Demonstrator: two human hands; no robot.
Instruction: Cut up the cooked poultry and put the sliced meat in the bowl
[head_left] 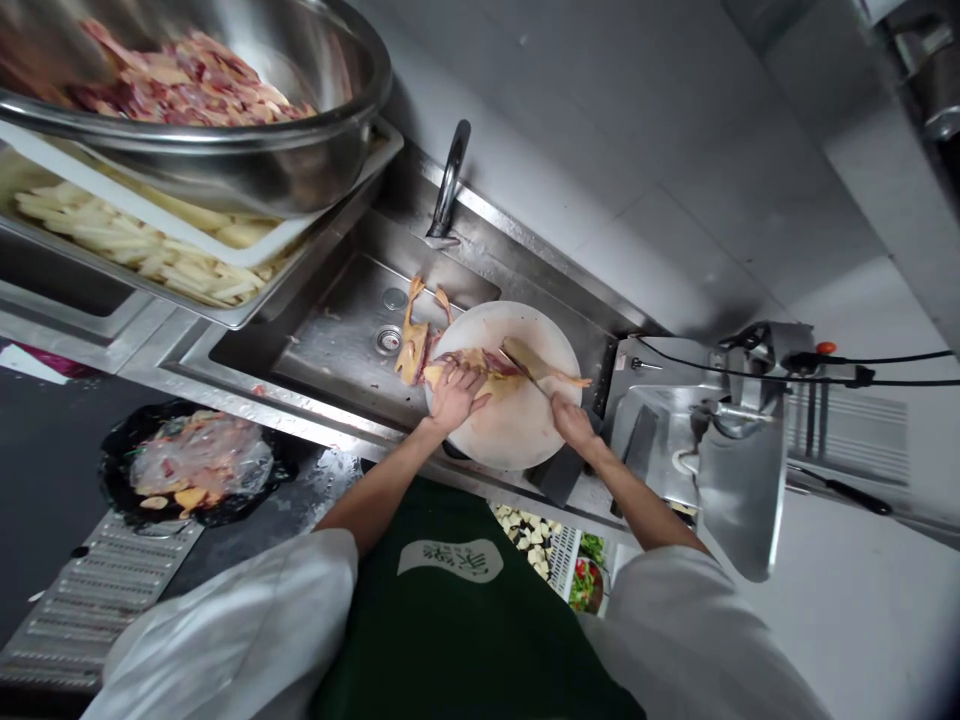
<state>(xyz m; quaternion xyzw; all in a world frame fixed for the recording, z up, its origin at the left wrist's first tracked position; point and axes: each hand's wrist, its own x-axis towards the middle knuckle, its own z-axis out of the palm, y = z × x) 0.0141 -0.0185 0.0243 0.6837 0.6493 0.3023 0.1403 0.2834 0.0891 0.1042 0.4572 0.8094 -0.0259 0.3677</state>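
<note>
A round white cutting board [495, 440] lies over the right part of the steel sink. On it is a raw, yellow-skinned duck [480, 358], partly cut, with dark red flesh showing. My left hand [456, 393] bears down on the duck near the board's left side, fingers curled over it and thumb out to the side. My right hand [574, 422] is closed round the handle of a cleaver [527, 358], whose blade rests at the meat. Another yellow-skinned duck piece [412, 350] hangs past the board's left edge into the sink.
A curved faucet [450, 180] rises behind the sink [337, 350]. At upper left, a steel bowl [262, 160] of chopped meat stands over a tray of pale strips [150, 245]. A black-lined bin [120, 450] is at lower left. A steel machine [742, 420] stands right.
</note>
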